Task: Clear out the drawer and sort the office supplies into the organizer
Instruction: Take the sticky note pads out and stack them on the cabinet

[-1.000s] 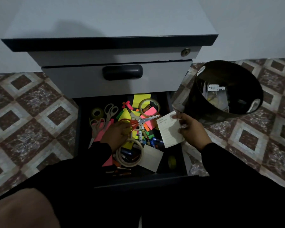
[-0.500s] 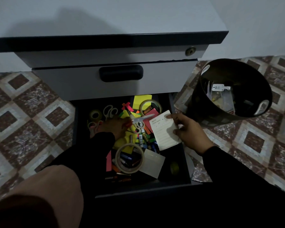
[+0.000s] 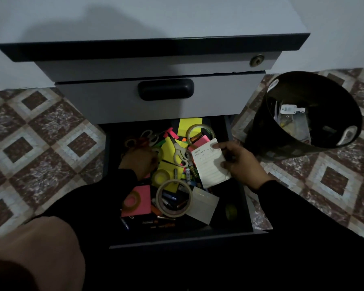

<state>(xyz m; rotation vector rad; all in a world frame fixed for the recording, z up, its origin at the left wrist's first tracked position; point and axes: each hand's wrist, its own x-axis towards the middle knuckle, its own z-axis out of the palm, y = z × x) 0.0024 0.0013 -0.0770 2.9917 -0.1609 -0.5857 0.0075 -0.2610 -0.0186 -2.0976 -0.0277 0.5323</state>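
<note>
The bottom drawer [image 3: 177,240] of a grey cabinet stands pulled out, full of loose supplies. My right hand [image 3: 242,162] pinches a white lined sticky-note pad [image 3: 210,166] over the drawer's right side. My left hand [image 3: 139,160] reaches into the left part, fingers curled down beside red-handled scissors [image 3: 138,141]; the dark hides whether it holds anything. White-handled scissors [image 3: 181,154] lie on yellow notes [image 3: 169,147]. A large tape roll [image 3: 172,213], a pink pad [image 3: 142,196], a white card [image 3: 202,204] and several batteries and pens lie nearer me.
A round black bin [image 3: 260,133] stands tilted on the tiled floor right of the drawer, with packaging inside. The shut upper drawer with its dark handle [image 3: 165,89] overhangs the back of the open one. My knee [image 3: 29,255] fills the lower left.
My left hand has moved left, away from the middle of the drawer, toward the scissors at the left. My right hand keeps the white pad and has shifted slightly left over the drawer.
</note>
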